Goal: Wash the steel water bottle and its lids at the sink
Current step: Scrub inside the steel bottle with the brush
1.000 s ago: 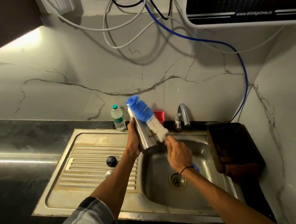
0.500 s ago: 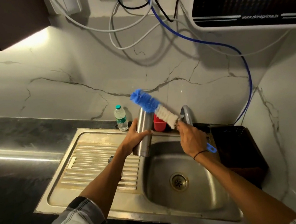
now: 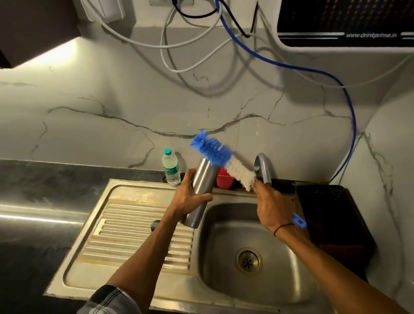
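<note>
My left hand (image 3: 189, 196) grips the steel water bottle (image 3: 202, 189) round its middle and holds it tilted above the edge between the drainboard and the basin, mouth up and away. My right hand (image 3: 270, 207) grips the handle of a blue and white bottle brush (image 3: 223, 161). The brush bristles lie across the bottle's mouth end, outside it. The blue handle end (image 3: 299, 220) sticks out below my wrist. A black lid (image 3: 155, 224) on the drainboard shows partly behind my left forearm.
The steel sink (image 3: 282, 278) has a ribbed drainboard (image 3: 131, 227) on its left and a tap (image 3: 262, 168) at the back. A small plastic bottle (image 3: 170, 167) and a red cup (image 3: 223, 182) stand behind. A dark basket (image 3: 340, 218) sits right. Cables hang above.
Both hands rose from inside the basin toward the tap. The bottle tilted with its mouth further away, and the brush swung to lie across the mouth end.
</note>
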